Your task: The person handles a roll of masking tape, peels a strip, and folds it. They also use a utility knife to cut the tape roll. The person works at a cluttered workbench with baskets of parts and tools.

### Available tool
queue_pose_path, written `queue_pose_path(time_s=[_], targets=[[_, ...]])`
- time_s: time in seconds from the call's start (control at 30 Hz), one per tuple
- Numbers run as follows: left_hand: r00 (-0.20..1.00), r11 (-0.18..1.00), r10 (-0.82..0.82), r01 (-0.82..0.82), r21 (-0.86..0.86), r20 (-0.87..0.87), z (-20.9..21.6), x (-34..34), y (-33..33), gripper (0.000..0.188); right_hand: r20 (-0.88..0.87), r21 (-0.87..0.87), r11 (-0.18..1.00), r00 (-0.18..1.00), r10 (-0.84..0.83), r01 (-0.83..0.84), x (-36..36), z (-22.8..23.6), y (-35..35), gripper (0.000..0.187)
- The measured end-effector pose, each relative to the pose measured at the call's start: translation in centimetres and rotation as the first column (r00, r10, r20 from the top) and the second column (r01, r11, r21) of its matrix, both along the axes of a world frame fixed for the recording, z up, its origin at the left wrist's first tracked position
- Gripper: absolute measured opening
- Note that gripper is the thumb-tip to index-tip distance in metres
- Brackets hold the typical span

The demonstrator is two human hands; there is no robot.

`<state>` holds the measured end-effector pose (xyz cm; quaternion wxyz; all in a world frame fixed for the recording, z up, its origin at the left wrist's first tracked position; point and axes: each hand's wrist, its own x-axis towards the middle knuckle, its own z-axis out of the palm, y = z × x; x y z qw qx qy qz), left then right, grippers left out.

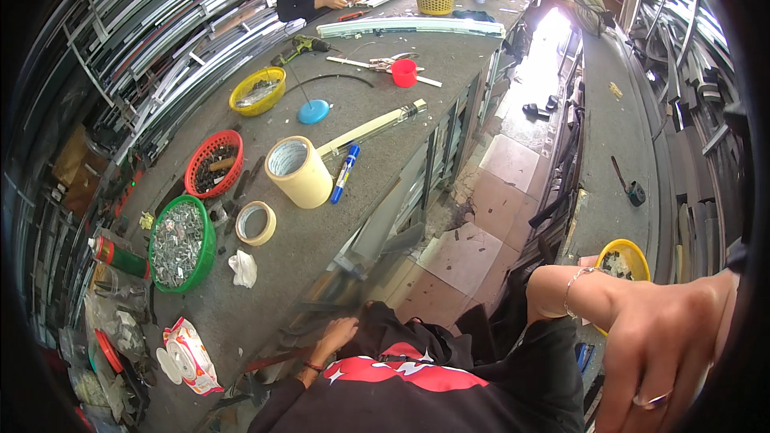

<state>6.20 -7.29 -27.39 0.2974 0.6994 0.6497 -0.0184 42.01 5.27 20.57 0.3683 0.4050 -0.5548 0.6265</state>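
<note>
My left hand (335, 338) rests low beside the front edge of the long grey table, against my dark clothing. Its fingers lie loosely stretched, and I see nothing in them. Raised large and close at the lower right is my right hand (662, 337), with a bracelet at the wrist and a ring on one finger. Those fingers bend downward and their tips are hidden, so whether they hold anything does not show. Just behind that wrist sits a yellow bowl (638, 253) of small pieces on the right-hand bench, partly covered by the hand.
On the table (353, 124) stand a green basket (210, 261) of metal pieces, a red basket (238, 144), tape rolls (317, 184), a blue marker (345, 174) and a wipes pack (196, 357). A drill (303, 46) lies farther back. Two other people work at the far end. Slippers (536, 111) lie in the tiled aisle.
</note>
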Motion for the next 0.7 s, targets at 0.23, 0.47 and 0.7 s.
queue_pose_path(time_s=[0.23,0.47,0.7], targets=[[0.992,0.992,-0.107,0.111,-0.052,0.072,3.0,2.4,1.9,0.036,-0.017,-0.058,0.989,0.990,-0.140,0.139,-1.0,0.1,-1.0,0.030],[0.979,0.982,-0.183,0.187,-0.037,0.088,6.8,2.7,2.8,0.039,-0.003,0.108,0.991,0.997,-0.081,0.081,-0.1,-0.7,-0.5,0.015],[0.961,0.976,-0.217,0.208,0.068,0.171,10.9,3.0,4.3,0.038,0.112,0.251,0.943,0.975,0.194,-0.217,-4.0,1.2,1.9,0.015]])
